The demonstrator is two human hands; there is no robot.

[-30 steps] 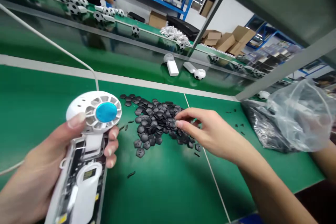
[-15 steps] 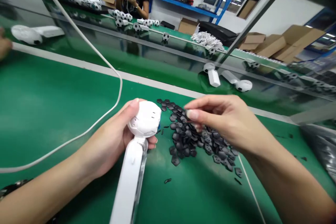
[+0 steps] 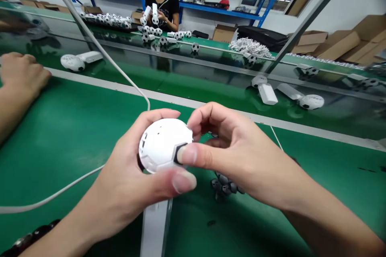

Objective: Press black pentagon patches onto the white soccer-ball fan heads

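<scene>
The person's left hand (image 3: pixel 132 168) has its grip clamped around a white plastic ball-shaped fan head (image 3: pixel 159 142), with the fingers curled behind it and the thumb lying across its lower front. Below the head, a straight white plastic handle (image 3: pixel 155 227) runs down and is cut off by the bottom of the view. The right hand (image 3: pixel 232 156) is closed on the same head from the other side: its fingers (image 3: pixel 202 114) curve over the upper edge, and its thumb presses on a black pentagonal rubber patch (image 3: pixel 180 153) set into the white shell. The two hands hide much of the head, and no writing on it can be read.

Just below the hands lies a heap of dark pentagonal patches (image 3: pixel 224 186), partly hidden by the right hand, on the green surface (image 3: pixel 60 128). A white cable (image 3: pixel 126 78) crosses that surface and passes behind the left hand. At the far left, a co-worker's hand (image 3: pixel 22 72) rests on the surface's pale edge. Beyond it, white ball-patterned fans (image 3: pixel 311 101) lie on a green conveyor belt (image 3: pixel 211 74). A person in a black top (image 3: pixel 159 4) holds a fan farther back, before blue shelving (image 3: pixel 211 11) and cardboard boxes (image 3: pixel 340 44).
</scene>
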